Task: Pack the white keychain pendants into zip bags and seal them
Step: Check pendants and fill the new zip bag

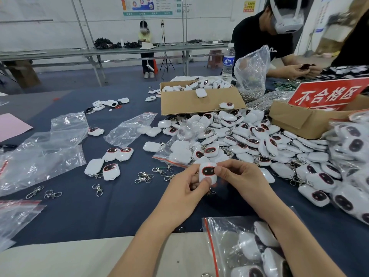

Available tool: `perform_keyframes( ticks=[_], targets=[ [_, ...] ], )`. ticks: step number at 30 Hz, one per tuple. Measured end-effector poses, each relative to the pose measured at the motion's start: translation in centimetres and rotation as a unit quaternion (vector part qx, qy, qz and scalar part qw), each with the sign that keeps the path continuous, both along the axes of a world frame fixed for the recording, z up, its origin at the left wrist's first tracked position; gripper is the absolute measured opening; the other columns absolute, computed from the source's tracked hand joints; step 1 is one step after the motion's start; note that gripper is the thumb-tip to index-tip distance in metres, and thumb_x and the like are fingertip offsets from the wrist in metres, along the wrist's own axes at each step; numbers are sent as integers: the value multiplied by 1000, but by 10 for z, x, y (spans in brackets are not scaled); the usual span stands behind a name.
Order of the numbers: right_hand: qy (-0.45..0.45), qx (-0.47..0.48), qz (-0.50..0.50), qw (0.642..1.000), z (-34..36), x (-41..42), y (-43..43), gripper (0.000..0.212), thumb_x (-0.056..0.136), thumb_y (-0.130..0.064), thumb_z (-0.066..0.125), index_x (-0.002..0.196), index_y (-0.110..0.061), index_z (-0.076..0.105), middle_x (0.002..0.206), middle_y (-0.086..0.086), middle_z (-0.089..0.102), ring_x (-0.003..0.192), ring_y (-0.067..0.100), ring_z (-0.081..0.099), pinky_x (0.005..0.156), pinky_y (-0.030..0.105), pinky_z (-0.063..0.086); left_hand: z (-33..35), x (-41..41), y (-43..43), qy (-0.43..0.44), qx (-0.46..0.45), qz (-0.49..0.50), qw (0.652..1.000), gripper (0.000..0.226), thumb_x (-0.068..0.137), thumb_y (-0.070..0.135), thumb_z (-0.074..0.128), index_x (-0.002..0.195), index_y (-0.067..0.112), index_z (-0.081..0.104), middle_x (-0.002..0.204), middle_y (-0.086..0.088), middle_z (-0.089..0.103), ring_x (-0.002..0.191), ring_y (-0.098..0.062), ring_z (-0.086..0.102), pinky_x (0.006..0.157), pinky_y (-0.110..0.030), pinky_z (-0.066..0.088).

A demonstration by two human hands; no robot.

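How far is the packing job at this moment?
Done: one zip bag at the near edge already holds several pendants; whether it is sealed, I cannot tell. In hand: left hand and right hand pinch one pendant. Left: the large pile of loose pendants and the empty bags.

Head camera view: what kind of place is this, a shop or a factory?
Most likely a factory packing workshop. A heap of white pendants covers the table beside a cardboard box, a filled zip bag lies near the person, and a red sign marks a reject area.
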State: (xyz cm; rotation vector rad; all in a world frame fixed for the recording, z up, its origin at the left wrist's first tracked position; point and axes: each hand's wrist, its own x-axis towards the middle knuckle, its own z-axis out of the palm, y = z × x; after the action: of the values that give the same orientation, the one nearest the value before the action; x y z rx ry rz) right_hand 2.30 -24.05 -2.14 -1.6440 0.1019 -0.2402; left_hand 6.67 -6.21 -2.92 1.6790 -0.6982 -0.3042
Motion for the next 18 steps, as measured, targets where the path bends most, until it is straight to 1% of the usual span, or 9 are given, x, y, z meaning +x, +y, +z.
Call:
perform_keyframes(
  ticks=[5,8,9,11,12,13,15,17,18],
  targets=[
    [1,-2,3,1000,1,-1,0,14,75,-42,75,84,-33,80,86,-3,78,77,5,71,70,10,50,-3,1,0,-6,-2,-1,1000,25,103,18,58,122,31,64,101,1,77,101,-30,67,91,-35,51],
    [-9,2,0,1000,1,0,1,13,75,-40,74,86,-35,79,85,-3,78,76,4,70,70,11,51,-7,1,-4,-31,6,30,999,25,103,22,57,121,39,64,102,4,75,99,-26,65,90,-38,52],
    [-13,1,3,1000,1,0,2,15,75,-40,74,88,-36,79,86,-4,78,77,6,71,72,12,52,-9,2,-5,-50,11,51,997,27,103,24,57,121,43,63,102,6,73,98,-22,64,89,-34,53],
    [-26,-4,14,1000,1,0,3,20,76,-38,74,96,-38,77,96,-5,78,85,13,73,80,19,56,-11,3,-6,-90,21,91,992,34,103,25,56,124,52,61,105,12,69,95,-9,63,85,-19,50],
    [-36,-4,22,999,1,-1,3,21,77,-37,75,99,-37,76,101,-4,77,89,16,73,83,22,57,-13,4,-7,-107,36,104,988,38,103,26,56,126,56,58,106,14,64,97,-5,61,84,-14,48],
    [-45,-3,31,998,1,-2,3,20,79,-35,75,99,-36,76,103,-4,77,91,16,73,82,21,57,-14,4,-7,-122,57,112,984,40,103,27,56,128,58,56,106,15,58,96,-3,59,82,-12,46],
    [-54,3,41,998,2,-3,3,16,81,-32,75,97,-33,77,103,-4,77,90,13,73,79,17,55,-15,4,-8,-132,86,117,980,37,102,31,58,132,52,57,104,16,51,92,-1,57,80,-13,45],
    [-61,16,37,997,1,-3,3,14,82,-30,74,96,-28,77,99,0,78,89,14,74,79,17,54,-14,4,-8,-114,62,131,983,34,98,30,65,129,43,62,108,16,55,93,1,58,81,-12,45],
    [-66,22,31,997,0,-3,2,14,82,-29,74,96,-27,77,97,3,78,88,15,74,80,19,55,-13,4,-8,-99,36,140,985,32,96,28,69,123,42,64,110,15,59,93,0,60,81,-11,45]
  ],
)
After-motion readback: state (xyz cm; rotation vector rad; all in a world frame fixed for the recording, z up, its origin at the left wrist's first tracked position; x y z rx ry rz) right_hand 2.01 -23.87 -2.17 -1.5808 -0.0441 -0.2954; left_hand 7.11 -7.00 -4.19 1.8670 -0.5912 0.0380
